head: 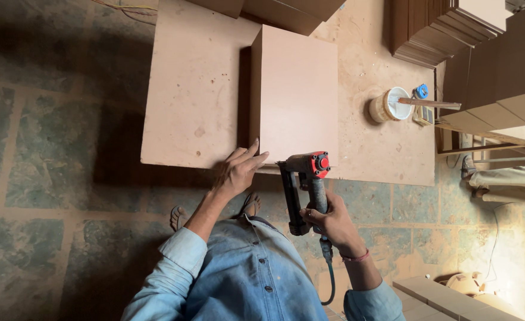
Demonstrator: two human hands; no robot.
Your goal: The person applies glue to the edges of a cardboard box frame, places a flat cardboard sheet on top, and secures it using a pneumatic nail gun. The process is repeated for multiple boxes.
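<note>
Both arms came up from the bottom of the view in light blue denim sleeves, cuffs pushed back so the forearms were bare. The left hand (238,171) was stretched forward, palm down, fingers spread and pointing up and to the right, thumb out to the side. The right hand (332,221) sat closer to the body, fingers curled tight in a full fist grip, wrist bent a little. There was a thin reddish band on the right wrist.

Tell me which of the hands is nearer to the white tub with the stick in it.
Right. The right hand, gripping the nail gun, sits below the white tub; the left hand presses the upright board, farther away.
</note>
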